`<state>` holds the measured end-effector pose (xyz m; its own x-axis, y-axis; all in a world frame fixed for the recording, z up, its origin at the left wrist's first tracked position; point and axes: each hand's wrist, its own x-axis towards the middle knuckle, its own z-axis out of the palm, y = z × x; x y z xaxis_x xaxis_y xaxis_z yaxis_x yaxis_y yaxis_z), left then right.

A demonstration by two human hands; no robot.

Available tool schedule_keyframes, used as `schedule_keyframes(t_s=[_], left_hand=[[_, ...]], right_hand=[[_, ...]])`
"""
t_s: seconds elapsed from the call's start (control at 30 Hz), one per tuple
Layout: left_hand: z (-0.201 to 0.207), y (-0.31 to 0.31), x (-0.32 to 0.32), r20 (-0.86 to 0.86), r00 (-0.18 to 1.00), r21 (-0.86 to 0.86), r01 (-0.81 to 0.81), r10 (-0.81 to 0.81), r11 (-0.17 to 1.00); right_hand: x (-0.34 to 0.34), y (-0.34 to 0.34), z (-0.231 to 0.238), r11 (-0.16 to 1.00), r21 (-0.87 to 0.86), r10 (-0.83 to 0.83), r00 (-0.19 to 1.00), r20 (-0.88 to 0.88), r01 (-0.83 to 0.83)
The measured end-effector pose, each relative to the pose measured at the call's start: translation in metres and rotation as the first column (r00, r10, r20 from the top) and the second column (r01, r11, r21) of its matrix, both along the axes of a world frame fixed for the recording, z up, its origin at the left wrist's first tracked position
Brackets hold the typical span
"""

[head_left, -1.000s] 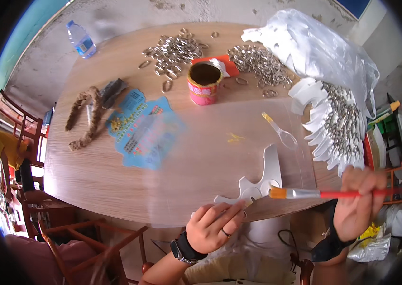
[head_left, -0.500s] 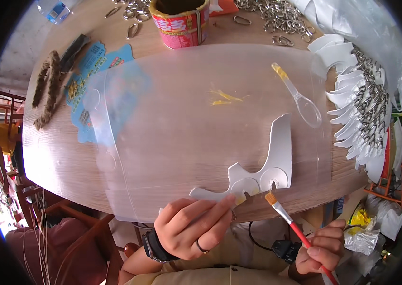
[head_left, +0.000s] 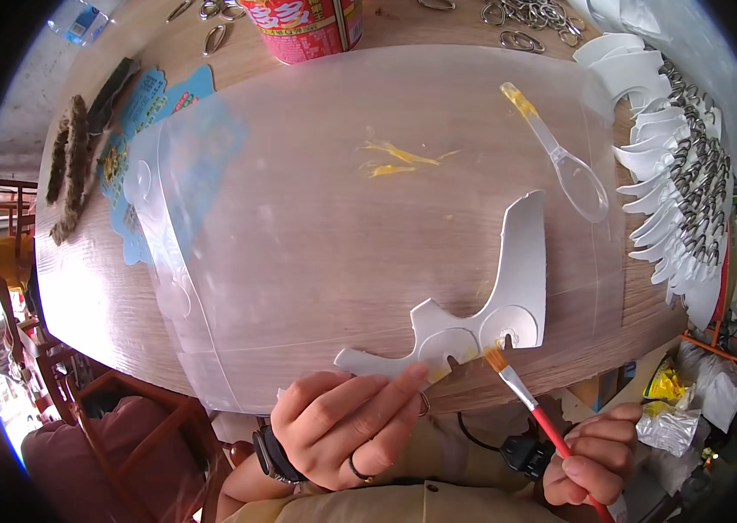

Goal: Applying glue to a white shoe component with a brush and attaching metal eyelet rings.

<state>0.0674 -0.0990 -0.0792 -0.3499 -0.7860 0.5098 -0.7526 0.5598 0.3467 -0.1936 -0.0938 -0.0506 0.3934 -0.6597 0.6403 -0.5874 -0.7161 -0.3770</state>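
A flat white cut-out piece (head_left: 521, 261), curved and with two round notched discs on it, lies at the near edge of a clear plastic mat (head_left: 316, 235). My left hand (head_left: 347, 427) is closed at its near edge, fingertips beside the left disc; its thumb is mostly hidden. In my closed right hand (head_left: 593, 455) is a paintbrush (head_left: 548, 425) with a red handle. Its brown bristles meet the near rim of the piece between the two notches; whether they press on it is hard to tell. Yellowish smears show on the piece near the left fingertips.
A clear plastic spoon (head_left: 579, 186) with yellow residue and some yellow smears (head_left: 399, 163) are on the mat. Finished-looking white pieces with metal clips (head_left: 682, 192) line the right. Behind stand a red tub (head_left: 303, 26) and loose carabiners (head_left: 534, 19). Blue card (head_left: 138, 227) lies left.
The whole view has shifted a little, the tub and clips rising toward the top. The bristles have edged slightly left along the piece's rim. Both hands keep their holds.
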Motion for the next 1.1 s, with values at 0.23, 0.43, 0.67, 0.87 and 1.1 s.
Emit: schedule_keyframes(t_s=[0.23,0.43,0.67,0.87,1.1], left_hand=[[0.000,-0.006,0.000,0.014,1.000,-0.070,0.011,-0.010,0.997],[-0.002,-0.004,0.000,0.020,1.000,-0.077,0.001,0.001,0.997],[-0.003,-0.005,-0.001,0.010,1.000,-0.081,-0.007,0.008,0.997],[-0.003,-0.004,-0.001,0.005,1.000,-0.079,-0.023,0.024,0.997],[-0.003,-0.004,-0.003,-0.007,1.000,-0.085,-0.031,0.031,0.996]], right_hand=[[0.001,-0.002,0.003,0.999,0.004,-0.034,0.999,-0.014,0.034],[0.001,0.000,0.002,0.997,-0.014,-0.078,0.995,0.055,0.079],[-0.005,0.000,-0.001,0.997,0.071,-0.053,0.983,0.178,0.041],[0.012,-0.010,0.016,0.967,0.249,-0.242,0.470,0.849,0.049],[-0.001,-0.017,0.010,0.963,0.226,-0.127,0.490,0.862,-0.148]])
